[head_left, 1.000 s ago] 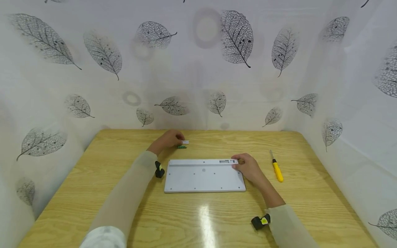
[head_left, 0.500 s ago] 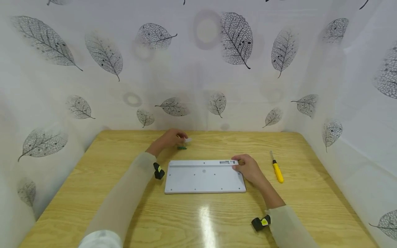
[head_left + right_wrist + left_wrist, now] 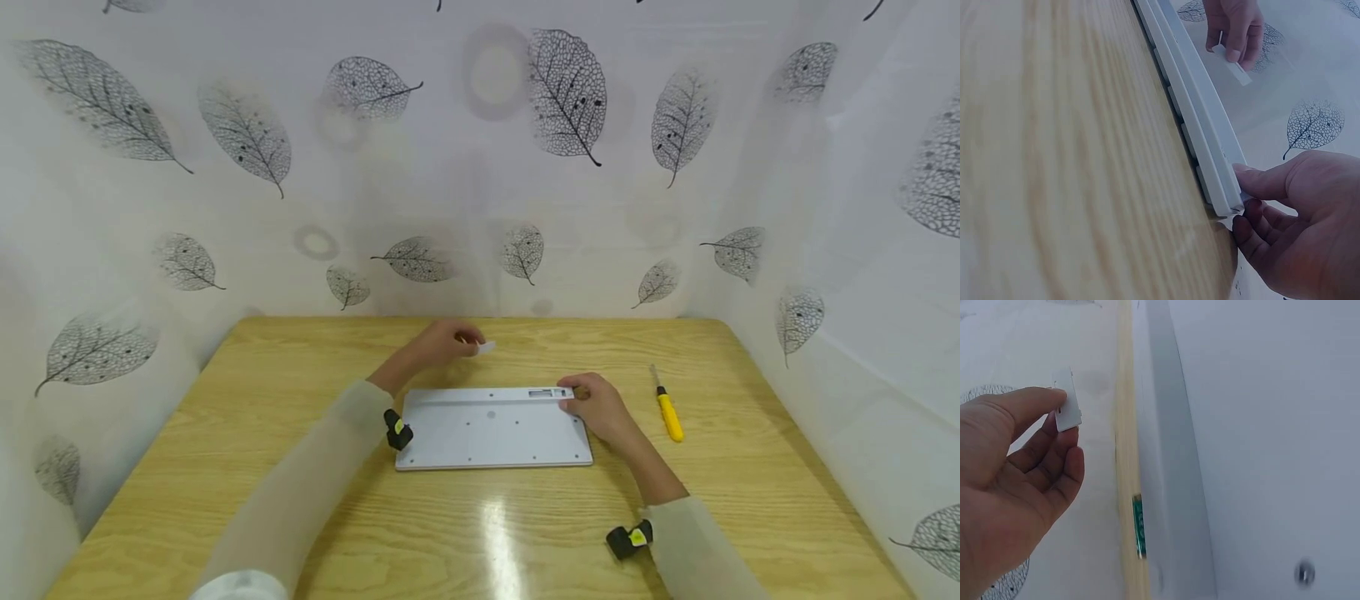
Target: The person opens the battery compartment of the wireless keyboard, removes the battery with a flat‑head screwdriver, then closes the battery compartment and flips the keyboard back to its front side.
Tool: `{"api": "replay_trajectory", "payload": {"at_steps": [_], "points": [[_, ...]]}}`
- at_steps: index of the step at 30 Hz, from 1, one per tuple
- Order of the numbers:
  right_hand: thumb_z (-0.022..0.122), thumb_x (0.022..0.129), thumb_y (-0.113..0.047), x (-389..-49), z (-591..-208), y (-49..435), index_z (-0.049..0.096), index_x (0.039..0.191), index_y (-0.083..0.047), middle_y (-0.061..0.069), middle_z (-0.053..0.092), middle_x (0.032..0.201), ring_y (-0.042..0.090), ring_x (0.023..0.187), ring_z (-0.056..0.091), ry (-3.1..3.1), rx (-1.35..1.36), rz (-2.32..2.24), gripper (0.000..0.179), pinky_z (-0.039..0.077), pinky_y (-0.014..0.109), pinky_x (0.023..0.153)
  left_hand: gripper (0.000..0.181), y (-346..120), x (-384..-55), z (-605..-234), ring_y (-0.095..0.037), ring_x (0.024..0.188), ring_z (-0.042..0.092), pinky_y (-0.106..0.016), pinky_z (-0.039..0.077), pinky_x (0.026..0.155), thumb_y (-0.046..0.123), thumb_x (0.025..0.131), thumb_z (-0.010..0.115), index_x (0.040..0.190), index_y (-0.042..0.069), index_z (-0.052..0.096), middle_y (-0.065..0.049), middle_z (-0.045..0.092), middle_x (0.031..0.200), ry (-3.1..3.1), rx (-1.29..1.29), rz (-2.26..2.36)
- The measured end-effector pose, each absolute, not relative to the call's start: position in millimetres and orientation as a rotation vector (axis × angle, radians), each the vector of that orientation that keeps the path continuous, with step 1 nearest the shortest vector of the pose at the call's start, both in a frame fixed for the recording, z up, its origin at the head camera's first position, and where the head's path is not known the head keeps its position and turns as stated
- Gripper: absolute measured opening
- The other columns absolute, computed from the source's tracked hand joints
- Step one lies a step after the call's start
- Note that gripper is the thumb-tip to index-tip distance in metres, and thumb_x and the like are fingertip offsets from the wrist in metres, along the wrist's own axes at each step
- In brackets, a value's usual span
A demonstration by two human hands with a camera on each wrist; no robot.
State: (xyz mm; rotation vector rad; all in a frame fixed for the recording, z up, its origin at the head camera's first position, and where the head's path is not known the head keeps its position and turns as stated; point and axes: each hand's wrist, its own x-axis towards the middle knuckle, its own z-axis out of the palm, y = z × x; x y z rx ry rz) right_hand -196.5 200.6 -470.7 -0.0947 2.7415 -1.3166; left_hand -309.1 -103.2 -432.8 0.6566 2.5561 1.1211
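Note:
A white keyboard [image 3: 491, 442] lies underside up on the table, its small battery compartment [image 3: 541, 393] uncovered near the far right corner. My left hand [image 3: 442, 343] is above the table beyond the keyboard, pinching a small white battery cover [image 3: 1069, 403] between thumb and fingers. At the keyboard's far right corner, my right hand [image 3: 603, 410] grips the edge, thumb on the upturned underside and fingers below, as the right wrist view shows. A green battery [image 3: 1139, 526] lies behind the keyboard in the left wrist view; my left hand and arm hide it in the head view.
A screwdriver with a yellow handle [image 3: 671, 417] lies to the right of the keyboard. The wooden table [image 3: 360, 533] reaches back to a pale hanging cloth [image 3: 465, 192] printed with leaves, which also lines both sides.
My left hand has lifted the battery cover off the table and carried it to the right. My right hand keeps its grip on the keyboard's corner.

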Motion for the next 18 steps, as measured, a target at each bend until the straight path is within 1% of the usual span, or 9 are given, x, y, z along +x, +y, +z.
{"api": "replay_trajectory", "payload": {"at_steps": [5,12,18], "points": [[0.067,0.097,-0.012,-196.1,-470.2,199.7,0.065,0.13,-0.007,0.016,0.057,0.133,0.027,0.103,0.056,2.741,-0.097,-1.319,0.033,0.048,0.037,0.085,0.018,-84.0,-302.6,-430.2,-0.016,0.092,0.063,-0.028,0.053,0.077,0.013,0.096,0.067,0.112,0.011,0.074,-0.004,0.072,0.105,2.532,0.725,1.119],[0.066,0.097,-0.012,-195.5,-468.2,199.3,0.065,0.129,-0.006,0.018,0.056,0.136,0.03,0.109,0.056,2.746,-0.107,-1.317,0.032,0.049,0.042,0.091,0.018,-58.4,-291.1,-424.6,-0.015,0.093,0.063,-0.028,0.054,0.079,0.011,0.098,0.066,0.113,0.01,0.074,-0.003,0.072,0.105,2.491,0.809,1.049],[0.066,0.098,-0.012,-195.4,-469.1,199.7,0.065,0.129,-0.006,0.018,0.056,0.135,0.029,0.107,0.056,2.74,-0.109,-1.317,0.032,0.048,0.042,0.089,0.018,-41.7,-284.8,-426.6,-0.014,0.093,0.064,-0.027,0.054,0.081,0.011,0.098,0.066,0.114,0.009,0.074,-0.004,0.073,0.109,2.437,0.822,1.053]]}}
